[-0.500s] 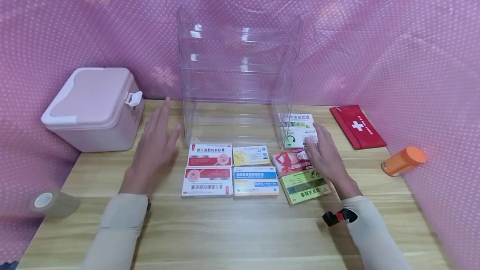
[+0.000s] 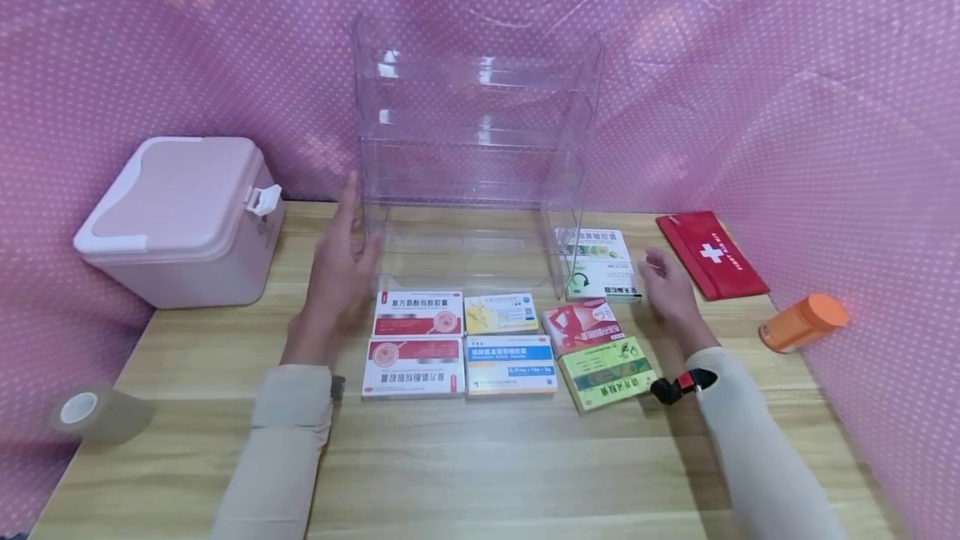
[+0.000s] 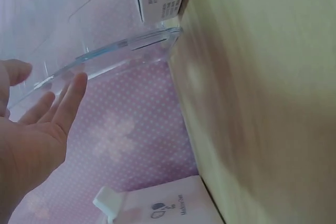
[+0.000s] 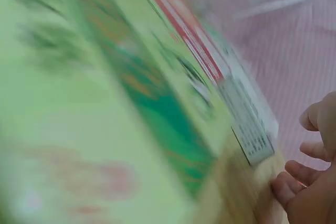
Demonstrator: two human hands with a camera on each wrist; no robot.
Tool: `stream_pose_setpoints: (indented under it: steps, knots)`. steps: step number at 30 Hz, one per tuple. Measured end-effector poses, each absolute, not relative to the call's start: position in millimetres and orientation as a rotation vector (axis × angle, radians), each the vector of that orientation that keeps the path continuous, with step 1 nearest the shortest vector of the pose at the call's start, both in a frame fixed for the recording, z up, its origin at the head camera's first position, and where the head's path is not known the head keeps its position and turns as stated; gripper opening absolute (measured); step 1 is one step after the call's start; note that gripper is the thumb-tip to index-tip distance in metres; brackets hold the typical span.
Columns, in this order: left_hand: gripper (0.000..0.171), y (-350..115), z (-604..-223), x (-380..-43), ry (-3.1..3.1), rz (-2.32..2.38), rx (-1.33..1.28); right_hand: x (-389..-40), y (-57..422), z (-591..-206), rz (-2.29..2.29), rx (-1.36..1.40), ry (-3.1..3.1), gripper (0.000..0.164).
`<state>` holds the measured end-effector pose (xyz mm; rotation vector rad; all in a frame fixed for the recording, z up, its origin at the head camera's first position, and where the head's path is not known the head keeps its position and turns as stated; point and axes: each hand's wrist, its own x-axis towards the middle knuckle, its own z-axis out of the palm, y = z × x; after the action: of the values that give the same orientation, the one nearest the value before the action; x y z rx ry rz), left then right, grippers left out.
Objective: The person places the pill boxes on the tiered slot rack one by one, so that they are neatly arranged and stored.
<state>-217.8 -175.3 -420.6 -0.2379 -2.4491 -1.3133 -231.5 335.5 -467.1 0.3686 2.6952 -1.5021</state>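
Shelf rack (image 2: 472, 157) upright, open front facing person, left hand (image 2: 341, 261) flat beside it, right hand (image 2: 667, 290) loose.

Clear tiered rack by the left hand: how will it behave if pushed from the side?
The clear rack is tall over a narrow base, so a high push would probably tip it. Its thin transparent walls look rigid, likely light and brittle. The left hand sits at its lower left edge, where a push would more likely slide it across the smooth wooden table.
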Motion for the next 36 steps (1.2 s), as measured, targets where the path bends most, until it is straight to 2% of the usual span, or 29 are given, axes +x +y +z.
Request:
stream_pose_setpoints:
  steps: [4, 16, 28, 36]
  knots:
    - [0.093, -175, -423, -216, -2.473, -1.328, -0.188, -252, 343, -471, -1.436, 0.436, 2.626, 0.069]
    - [0.090, -175, -427, -213, -2.500, -1.297, -0.169, -286, 338, -468, -1.432, 0.294, 2.507, 0.090]
    - [0.092, -175, -429, -214, -2.510, -1.291, -0.190, -297, 331, -472, -1.326, 0.254, 2.548, 0.072]
    - [0.089, -176, -428, -214, -2.513, -1.286, -0.168, -297, 329, -472, -1.390, 0.286, 2.566, 0.071]
